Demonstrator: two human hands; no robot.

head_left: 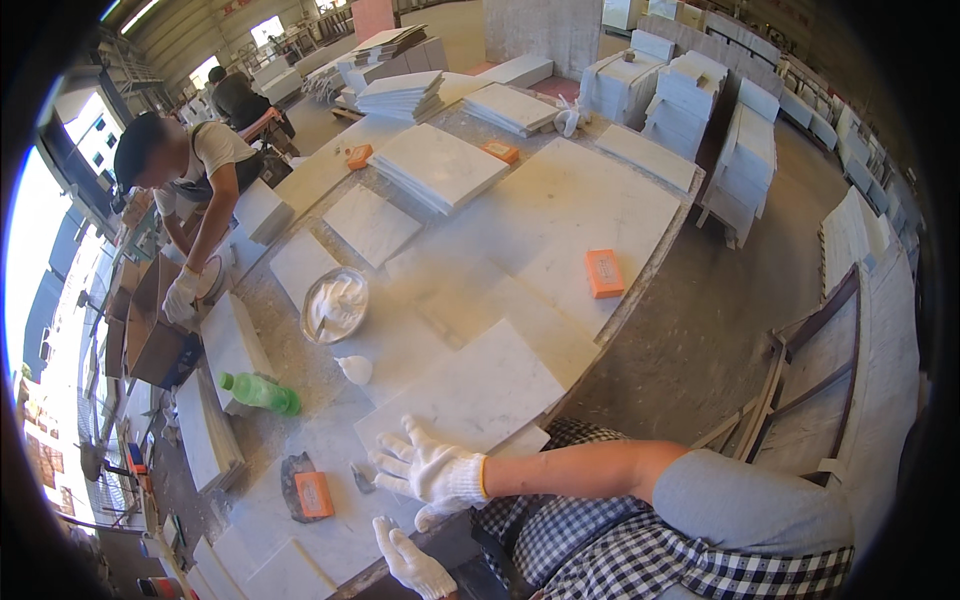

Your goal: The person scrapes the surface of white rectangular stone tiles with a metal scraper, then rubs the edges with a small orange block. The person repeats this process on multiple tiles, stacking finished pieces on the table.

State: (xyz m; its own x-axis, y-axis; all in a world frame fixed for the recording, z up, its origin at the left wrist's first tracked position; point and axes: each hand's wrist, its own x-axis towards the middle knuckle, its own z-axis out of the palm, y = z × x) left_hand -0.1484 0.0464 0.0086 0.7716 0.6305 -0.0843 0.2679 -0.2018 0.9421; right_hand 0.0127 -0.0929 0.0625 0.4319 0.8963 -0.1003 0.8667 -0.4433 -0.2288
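My right hand [430, 470], in a white work glove, is spread flat with fingers apart at the near edge of a white marble slab [470, 385] on the stone worktable [560, 200]. It holds nothing. My left hand [410, 562], also gloved, rests lower at the table's front edge, fingers loosely apart and empty. Just left of my right hand lie a small grey scraper piece [362, 478] and an orange abrasive block [314, 494] on a dark pad.
A metal bowl [335, 305] of white paste, a green bottle [258, 392], another orange block [604, 273] and several marble tiles [440, 165] lie on the table. A co-worker [195, 165] leans over the left side, gloved hand [182, 295] down. Stacked slabs [745, 165] stand behind.
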